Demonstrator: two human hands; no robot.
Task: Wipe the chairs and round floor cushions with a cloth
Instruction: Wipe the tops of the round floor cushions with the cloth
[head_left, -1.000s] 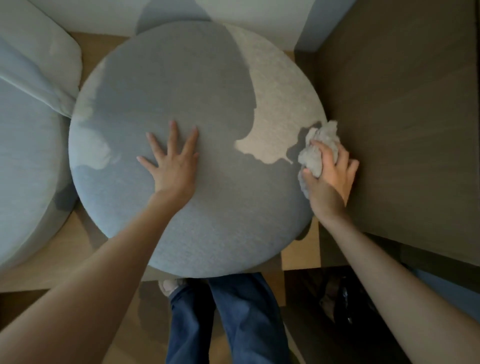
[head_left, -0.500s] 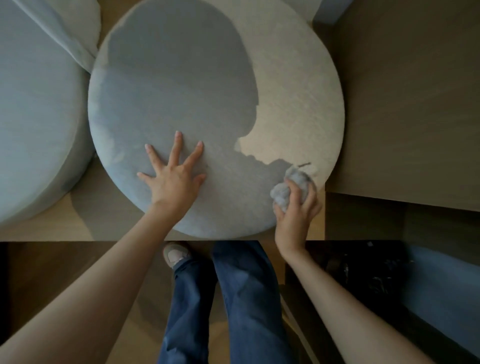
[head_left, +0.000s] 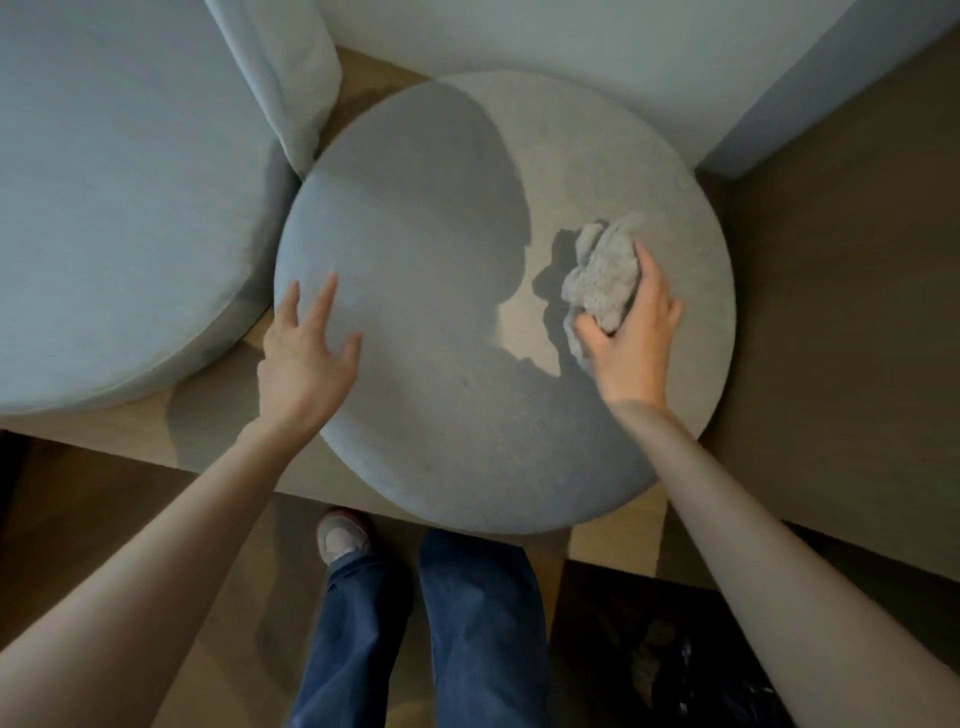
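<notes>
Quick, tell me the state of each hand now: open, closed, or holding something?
Left hand: open, fingers spread, resting on the round cushion.
Right hand: closed around the crumpled cloth, pressing it on the cushion.

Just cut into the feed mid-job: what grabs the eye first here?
A round grey fabric floor cushion fills the middle of the view, half in shadow with a sunlit patch on its right. On that lit part the right hand grips a crumpled pale cloth against the top. The left hand lies spread at the cushion's left edge, beside a larger pale blue-grey cushion.
</notes>
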